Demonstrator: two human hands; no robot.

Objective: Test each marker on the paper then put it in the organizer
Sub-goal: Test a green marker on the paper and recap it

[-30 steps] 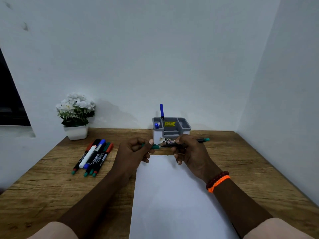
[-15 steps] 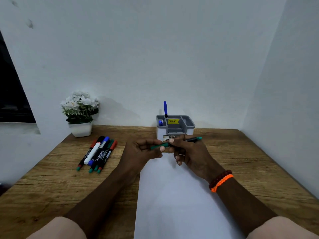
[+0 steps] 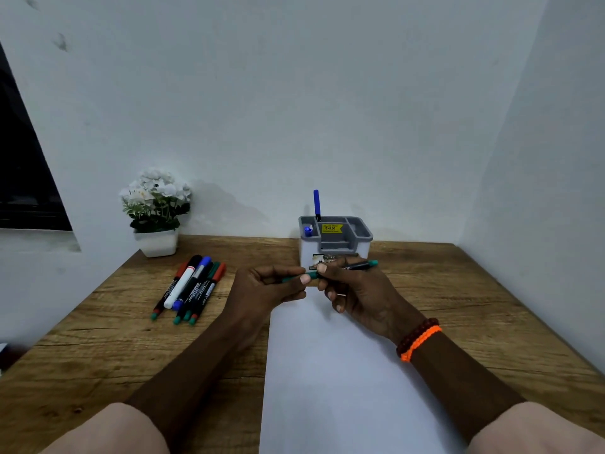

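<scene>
White walls enclose a wooden table (image 3: pixel 98 339) on three sides, with a dark window opening at the far left. A white sheet of paper (image 3: pixel 327 371) is laid lengthwise down the middle of the table; no marks are visible on it. At its far end a grey-and-white organizer (image 3: pixel 335 239) is set against the back wall, with one blue marker (image 3: pixel 316 204) standing upright in a rear compartment and a second blue cap (image 3: pixel 307 230) showing in the left one. A group of loose markers (image 3: pixel 190 286) lies on the wood to the left of the paper, near a potted white flower (image 3: pixel 155 211).

A green marker (image 3: pixel 330 271) is held roughly level, above the far end of the paper and just in front of the organizer. The left hand (image 3: pixel 265 290) is closed around its left end, where the cap is judged to be; the right hand (image 3: pixel 357 290) is pinched on the black barrel, with the green tail projecting to the right. Whether the cap is seated or parted cannot be told. Both forearms are extended forward and converge over the sheet; beaded and orange bands are worn on the right wrist.

The marker is assessed as light, rigid and smooth. A firm grip on the mid-barrel is advised, with the cap drawn straight along the axis.
</scene>
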